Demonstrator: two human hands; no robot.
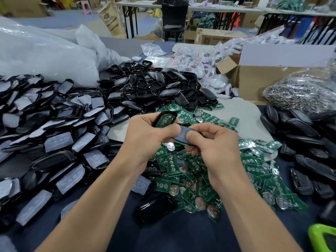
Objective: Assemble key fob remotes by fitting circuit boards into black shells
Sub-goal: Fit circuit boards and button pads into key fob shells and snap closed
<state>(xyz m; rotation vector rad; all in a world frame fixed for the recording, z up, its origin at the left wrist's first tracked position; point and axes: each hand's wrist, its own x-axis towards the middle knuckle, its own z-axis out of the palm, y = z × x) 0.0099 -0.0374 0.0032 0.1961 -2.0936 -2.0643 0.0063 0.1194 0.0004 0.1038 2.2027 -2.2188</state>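
My left hand (149,131) grips a black shell half (166,118) with a green circuit board seated inside it, board face up. My right hand (212,142) pinches a second black shell half (183,135), a flat dark cover, just right of the first and partly under my left thumb. Below both hands lies a heap of loose green circuit boards (190,171), several with round coin cells. One glossy black shell (156,206) lies alone on the dark blue table near my left forearm.
Shells with grey rubber keypads (54,135) are piled at left, empty black shells (156,88) behind, more black pieces (305,142) at right. A bag of metal rings (300,91), a cardboard box (258,79) and clear bags stand at the back. A green object (323,239) sits bottom right.
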